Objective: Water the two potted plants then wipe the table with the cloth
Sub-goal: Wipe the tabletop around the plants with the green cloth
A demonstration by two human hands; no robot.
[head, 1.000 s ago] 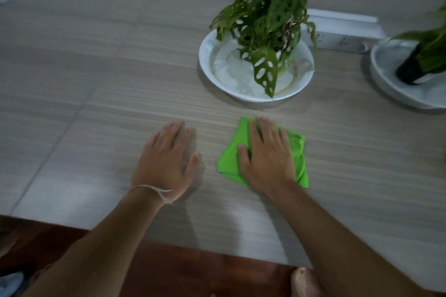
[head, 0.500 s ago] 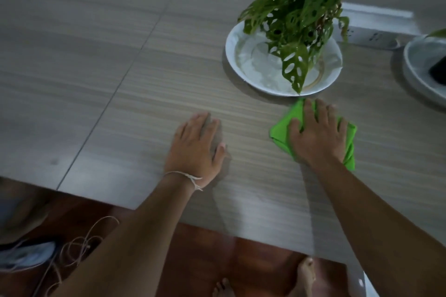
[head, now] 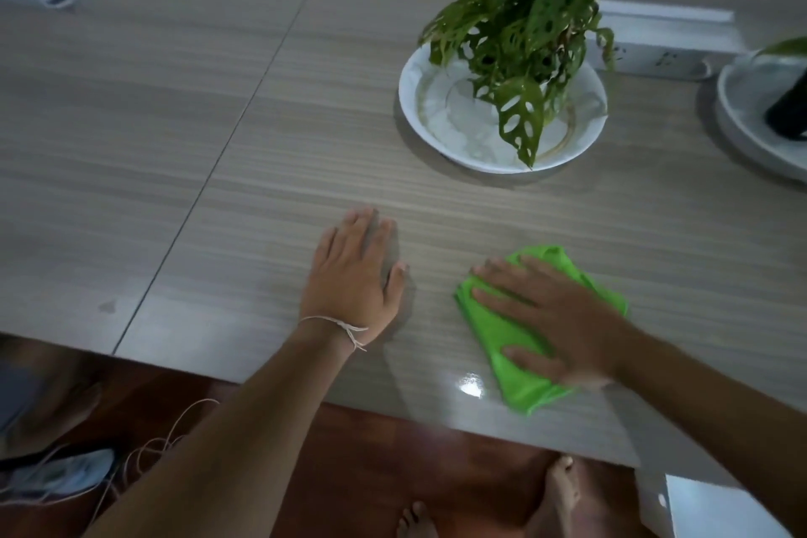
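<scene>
At the near edge of the table (head: 305, 135), the right hand (head: 563, 328) lies flat with fingers spread, pressing down on the folded green cloth (head: 502, 336); it grips nothing, only pushes on the fabric. The cloth sits close to the table's near edge, right of centre, with a bright wet glint on the surface just to its left. Just left of it, apart from the cloth, the left hand (head: 356, 275) rests palm down on the bare tabletop, fingers loose and extended, holding nothing; a thin string (head: 338, 325) circles its wrist. Farther back, a leafy potted plant (head: 519, 26) with holed leaves stands in a white dish (head: 419, 100). At the far right edge, a second dish (head: 742, 131) holds a dark pot (head: 790, 109), mostly cut off. Behind the plants lies a white power strip (head: 663, 39).
</scene>
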